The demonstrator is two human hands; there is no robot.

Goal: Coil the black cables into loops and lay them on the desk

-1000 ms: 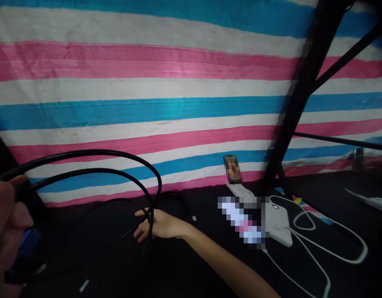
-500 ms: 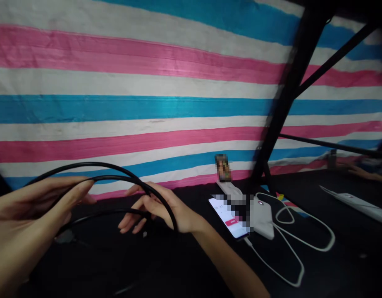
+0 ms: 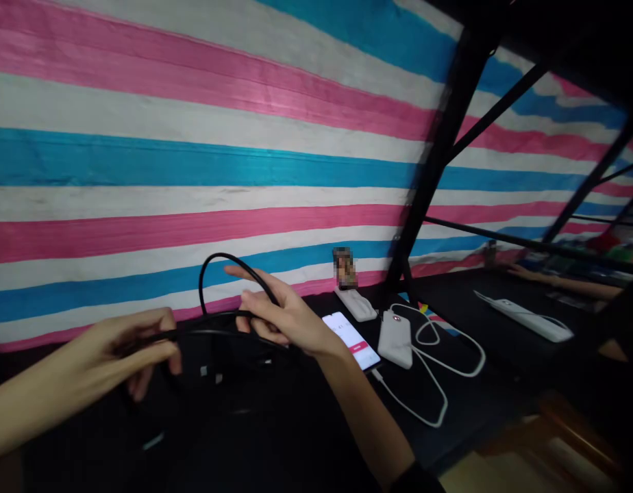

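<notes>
A black cable (image 3: 214,332) runs in loose coils between my hands above the black tabletop. My left hand (image 3: 142,346) is closed around one part of it, thumb and fingers pressed together. My right hand (image 3: 280,311) grips the coils on the other side, its index finger stretched out under a raised loop. The cable's ends cannot be clearly seen. Small pale pieces, too dark to name, show beneath the coils.
To the right lie a lit phone (image 3: 342,327), a white power bank (image 3: 396,339) and a white cord (image 3: 444,404). A black metal frame post (image 3: 429,157) stands before a striped tarp (image 3: 193,164). Another person's arm (image 3: 547,279) reaches in at far right.
The wide cable loop has become smaller and tighter. My left hand has moved right and closed on the cable, while my right hand now grips the coils. The view has shifted right.
</notes>
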